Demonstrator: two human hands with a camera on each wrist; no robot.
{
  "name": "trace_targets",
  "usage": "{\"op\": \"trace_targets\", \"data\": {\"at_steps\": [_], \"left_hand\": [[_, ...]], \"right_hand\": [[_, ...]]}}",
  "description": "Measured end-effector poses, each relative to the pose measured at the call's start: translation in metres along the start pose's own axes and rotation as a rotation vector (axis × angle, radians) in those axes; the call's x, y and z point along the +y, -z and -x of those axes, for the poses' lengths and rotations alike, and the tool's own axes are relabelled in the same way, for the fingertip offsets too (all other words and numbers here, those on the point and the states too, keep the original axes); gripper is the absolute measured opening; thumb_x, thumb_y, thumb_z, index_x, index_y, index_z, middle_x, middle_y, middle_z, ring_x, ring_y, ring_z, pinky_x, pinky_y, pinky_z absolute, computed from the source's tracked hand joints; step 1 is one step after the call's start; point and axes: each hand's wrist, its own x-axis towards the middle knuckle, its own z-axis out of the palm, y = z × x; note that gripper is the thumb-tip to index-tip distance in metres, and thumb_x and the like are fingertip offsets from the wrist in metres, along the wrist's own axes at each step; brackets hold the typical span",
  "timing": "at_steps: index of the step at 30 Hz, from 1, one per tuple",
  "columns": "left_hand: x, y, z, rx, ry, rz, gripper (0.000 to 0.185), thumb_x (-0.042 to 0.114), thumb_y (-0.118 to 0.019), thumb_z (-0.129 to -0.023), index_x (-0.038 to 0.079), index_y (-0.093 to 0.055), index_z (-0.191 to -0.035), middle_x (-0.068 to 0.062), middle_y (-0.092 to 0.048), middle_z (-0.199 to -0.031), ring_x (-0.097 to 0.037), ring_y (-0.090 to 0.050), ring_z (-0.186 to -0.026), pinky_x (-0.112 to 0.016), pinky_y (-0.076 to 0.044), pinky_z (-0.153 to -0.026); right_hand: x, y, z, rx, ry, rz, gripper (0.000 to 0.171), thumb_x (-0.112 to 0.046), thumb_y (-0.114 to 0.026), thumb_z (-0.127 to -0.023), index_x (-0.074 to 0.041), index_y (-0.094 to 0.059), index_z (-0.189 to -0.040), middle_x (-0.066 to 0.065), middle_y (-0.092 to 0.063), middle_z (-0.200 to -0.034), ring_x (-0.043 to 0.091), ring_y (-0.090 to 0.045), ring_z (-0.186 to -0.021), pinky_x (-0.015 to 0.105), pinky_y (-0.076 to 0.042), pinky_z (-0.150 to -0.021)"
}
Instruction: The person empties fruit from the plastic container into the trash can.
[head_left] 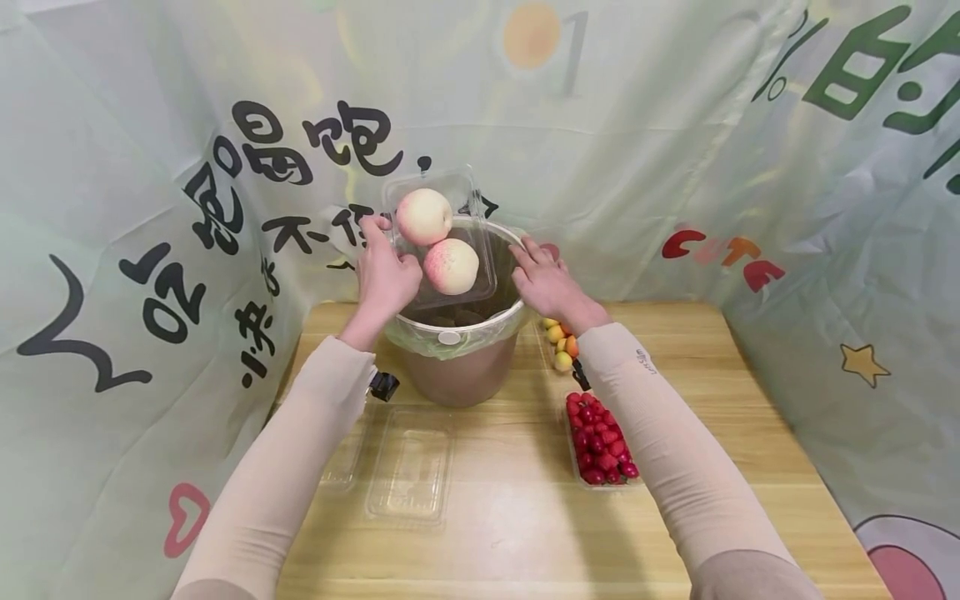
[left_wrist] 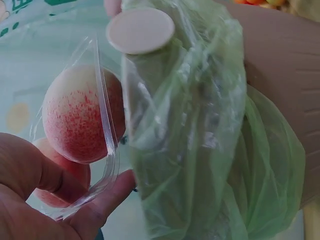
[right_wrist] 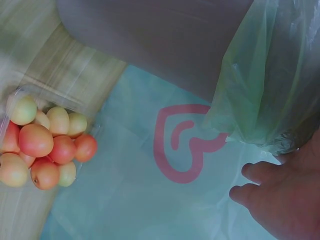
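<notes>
Over the mouth of a brown trash bin [head_left: 457, 375] is a clear plastic tray [head_left: 486, 279] with two pale pink-blushed peaches [head_left: 452, 267] in it. My left hand [head_left: 384, 271] pinches the tray's left edge between thumb and fingers; the left wrist view shows the tray tilted beside the bin's rim, its peaches [left_wrist: 80, 115] lying against the plastic. A light green bag [left_wrist: 195, 135] lines the bin and folds over the white rim. On the right side of that rim rests my right hand [head_left: 551, 283], fingers extended. In the right wrist view its fingertips [right_wrist: 245, 193] are beside the bag's edge.
Right of the bin sits a clear box of yellow and orange-red small fruits [right_wrist: 45, 145]. Nearer, a clear box holds red berries [head_left: 600, 442]. Empty clear trays [head_left: 411, 467] lie at the left front of the wooden table [head_left: 510, 533]. Printed cloth [head_left: 622, 183] encloses the table.
</notes>
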Motion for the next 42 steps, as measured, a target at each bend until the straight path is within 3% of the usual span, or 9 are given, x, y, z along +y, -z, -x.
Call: {"op": "trace_targets", "data": {"at_steps": [18, 30, 36, 42], "left_hand": [[-0.011, -0.016, -0.014, 0.099, 0.031, -0.001, 0.043, -0.006, -0.048, -0.083, 0.003, -0.036, -0.123, -0.017, -0.063, -0.085, -0.044, -0.056, -0.08, -0.054, -0.045, -0.076], [-0.017, -0.022, -0.016, 0.185, 0.034, -0.008, 0.039, -0.004, -0.051, -0.082, 0.003, -0.038, -0.119, -0.021, -0.059, -0.087, -0.048, -0.055, -0.084, -0.059, -0.046, -0.081], [-0.023, -0.024, -0.017, 0.197, 0.063, 0.01, 0.041, -0.005, -0.052, -0.082, 0.003, -0.039, -0.121, -0.028, -0.065, -0.098, -0.051, -0.059, -0.092, -0.059, -0.047, -0.086], [-0.026, -0.025, -0.02, 0.206, 0.091, 0.011, 0.04, -0.003, -0.052, -0.084, 0.003, -0.039, -0.121, -0.025, -0.063, -0.1, -0.05, -0.061, -0.095, -0.06, -0.047, -0.086]], "right_hand": [[-0.001, 0.001, 0.002, -0.01, -0.017, -0.04, 0.064, -0.039, -0.019, -0.108, -0.02, -0.025, -0.169, 0.008, -0.004, -0.18, 0.043, -0.009, -0.164, 0.067, -0.006, -0.13], [-0.001, 0.001, 0.001, -0.021, -0.019, -0.041, 0.063, -0.042, -0.019, -0.109, -0.024, -0.026, -0.169, 0.006, -0.003, -0.18, 0.042, -0.008, -0.164, 0.066, -0.004, -0.131], [-0.001, 0.001, 0.001, -0.018, -0.022, -0.044, 0.063, -0.042, -0.02, -0.109, -0.023, -0.026, -0.169, 0.006, -0.003, -0.18, 0.042, -0.007, -0.164, 0.066, -0.003, -0.131], [0.001, 0.0, 0.0, -0.019, -0.027, -0.042, 0.063, -0.041, -0.02, -0.109, -0.023, -0.026, -0.169, 0.006, -0.003, -0.18, 0.042, -0.007, -0.164, 0.066, -0.002, -0.131]]}}
